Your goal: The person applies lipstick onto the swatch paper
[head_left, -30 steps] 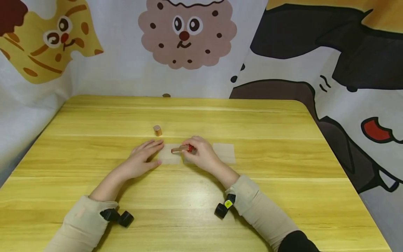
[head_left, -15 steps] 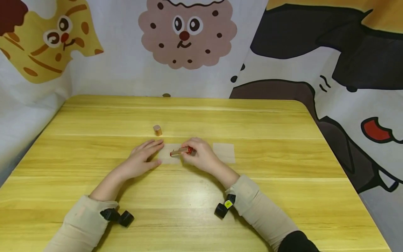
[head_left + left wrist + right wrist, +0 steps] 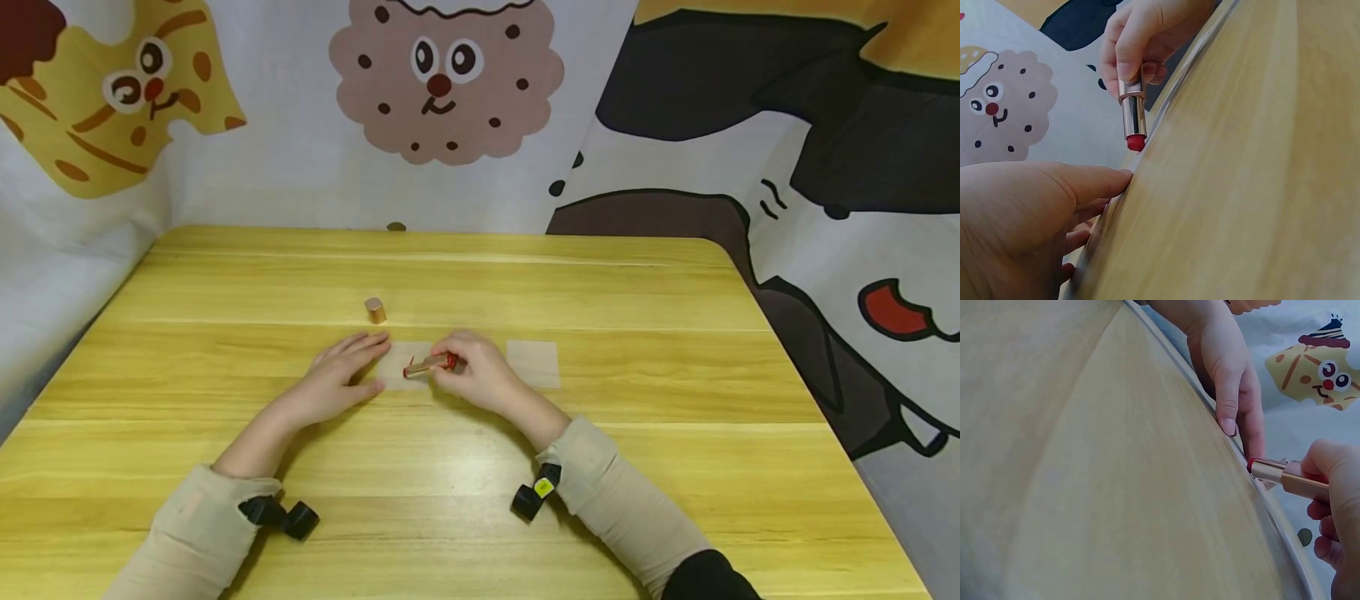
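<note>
My right hand pinches a lipstick with a rose-gold case, its red tip pointing left. The tip is right at the surface of a thin pale square sheet, where a short red stroke shows. In the left wrist view the red bullet sticks out of its metal tube, under thumb and fingers. My left hand rests at the sheet's left edge, fingers extended and thumb apart, holding it flat. The right wrist view shows the lipstick tilted close to the left fingertips.
A rose-gold cap stands on the wooden table behind the left hand. Another pale square sheet lies to the right of the right hand. A cartoon-printed cloth hangs behind the table.
The right hand has moved the lipstick tip slightly left and toward the person. A short red stroke now shows on the sheet. The left hand has stayed in place.
</note>
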`<state>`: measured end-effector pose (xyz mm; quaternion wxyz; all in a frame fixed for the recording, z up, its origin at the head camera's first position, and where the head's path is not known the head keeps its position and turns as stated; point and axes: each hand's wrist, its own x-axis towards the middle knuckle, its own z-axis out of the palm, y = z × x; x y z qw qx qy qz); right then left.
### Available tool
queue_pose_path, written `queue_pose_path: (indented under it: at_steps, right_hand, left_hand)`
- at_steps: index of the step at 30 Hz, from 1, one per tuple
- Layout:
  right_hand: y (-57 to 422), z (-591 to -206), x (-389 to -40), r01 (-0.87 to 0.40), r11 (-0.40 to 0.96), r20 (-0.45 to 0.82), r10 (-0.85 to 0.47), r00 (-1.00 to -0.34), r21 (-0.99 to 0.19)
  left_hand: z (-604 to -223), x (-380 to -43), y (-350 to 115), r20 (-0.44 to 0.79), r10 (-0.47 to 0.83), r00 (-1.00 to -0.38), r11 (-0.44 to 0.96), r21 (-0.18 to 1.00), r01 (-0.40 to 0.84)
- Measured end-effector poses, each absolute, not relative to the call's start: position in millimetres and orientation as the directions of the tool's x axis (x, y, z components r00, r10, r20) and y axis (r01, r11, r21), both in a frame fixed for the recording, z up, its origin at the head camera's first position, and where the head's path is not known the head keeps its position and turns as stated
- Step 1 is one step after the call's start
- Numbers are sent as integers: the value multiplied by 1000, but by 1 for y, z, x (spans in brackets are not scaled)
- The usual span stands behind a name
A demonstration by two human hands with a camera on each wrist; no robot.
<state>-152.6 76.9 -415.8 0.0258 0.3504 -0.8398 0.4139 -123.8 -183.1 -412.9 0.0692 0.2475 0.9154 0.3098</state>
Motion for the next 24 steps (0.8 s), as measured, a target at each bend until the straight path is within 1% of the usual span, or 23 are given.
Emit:
queue_pose_path:
  at_steps: [7,10,16,24]
  right_hand:
    - [77,-417,-152,-602,414,328,-563,-759,-683]
    - [77,-417,-152,-578,407,314,-552,-773,-707]
    - [77,-417,-151,-510,359,306,-492,-815,-781]
    - [76,-415,-151,-474,304,331,-420,-845,-826]
  left_hand:
    - [-415,-124,-184,29,496,-868,689,594,414]
    - [-415,-124,-184,26,496,-868,690,594,412]
    - [-415,-125,-184,15,494,-869,689,603,402]
    - [-413,-124,-184,14,498,-867,689,601,406]
